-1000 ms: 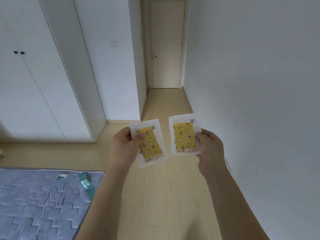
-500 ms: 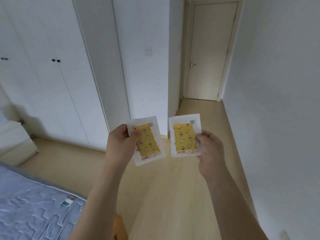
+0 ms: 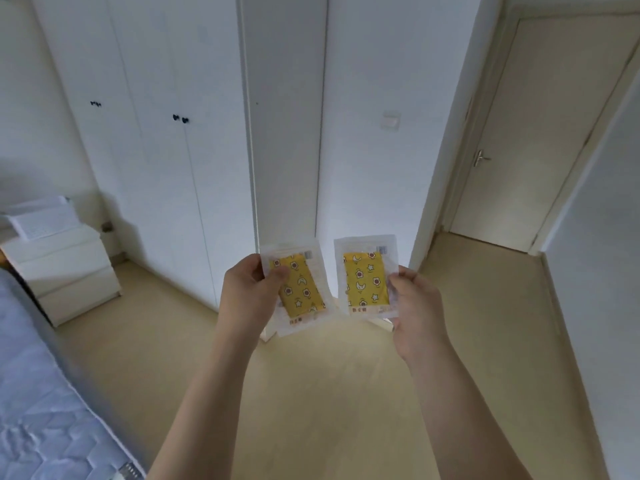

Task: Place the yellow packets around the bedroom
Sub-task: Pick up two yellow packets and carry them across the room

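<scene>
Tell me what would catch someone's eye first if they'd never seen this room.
Two yellow packets in clear wrappers, held up mid-frame: the left hand pinches the left packet, the right hand the right packet. Behind them stands a white wardrobe, with a white bedside drawer unit at left and a closed door at right.

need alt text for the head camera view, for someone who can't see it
Two bare hands each hold up a yellow patterned packet in clear wrap: left hand with left packet, right hand with right packet. Beyond: white wardrobe, closed door.
</scene>
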